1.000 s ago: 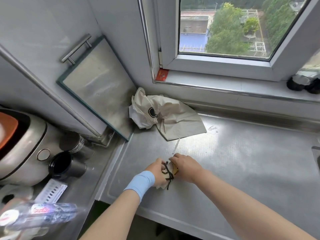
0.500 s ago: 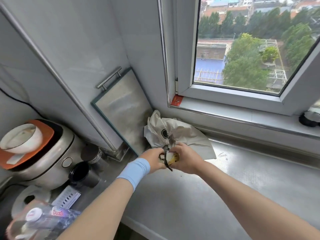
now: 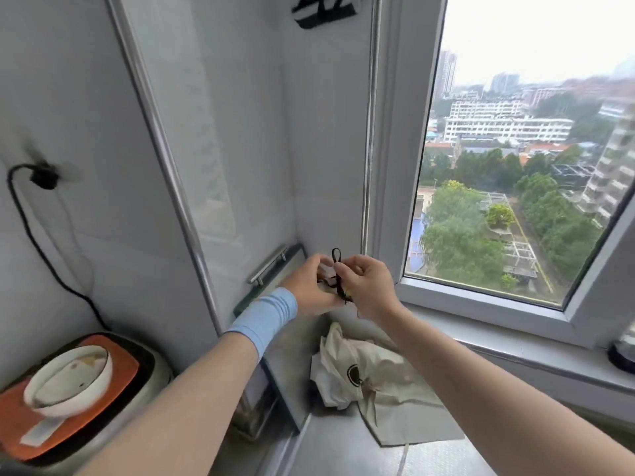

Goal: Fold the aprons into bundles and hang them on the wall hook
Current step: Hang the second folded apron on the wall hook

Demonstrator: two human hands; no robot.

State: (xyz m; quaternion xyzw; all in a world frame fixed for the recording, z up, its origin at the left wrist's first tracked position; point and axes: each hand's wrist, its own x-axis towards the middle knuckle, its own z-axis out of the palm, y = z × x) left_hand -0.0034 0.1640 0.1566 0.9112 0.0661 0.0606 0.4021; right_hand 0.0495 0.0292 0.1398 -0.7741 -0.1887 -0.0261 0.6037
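Nearest to my view, both bare forearms reach forward from the lower edge. The left one carries a light-blue wristband (image 3: pixel 264 314). Below them runs the steel counter (image 3: pixel 343 455).

At lower left I note a cooker (image 3: pixel 147 376) with an orange lid panel. A white bowl (image 3: pixel 68 383) stands on that lid.

Further in, a loose cream apron (image 3: pixel 385 389) lies crumpled and unfolded on the counter, in the corner under the window sill. A round dark logo shows on it. Just beside it on the left, a metal board (image 3: pixel 292 355) with a bar handle leans against the wall.

Above that apron, both hands are up in the air in front of the wall corner. The left hand (image 3: pixel 305 286) is curled round the folded apron bundle (image 3: pixel 324 271); the fingers hide most of the bundle. The right hand (image 3: pixel 369 286) pinches the bundle's black strap (image 3: pixel 338 286) between thumb and forefinger. A small loop of the strap stands up above the fingertips.

The bundle is off the counter and well below the wall hook (image 3: pixel 324 10). That hook shows as a blurred black shape at the top edge of the view.

On the left wall, a black plug (image 3: pixel 44 176) sits in a socket, and its cord runs down toward the cooker. To the right is the window (image 3: pixel 515 166), with trees and buildings beyond it.
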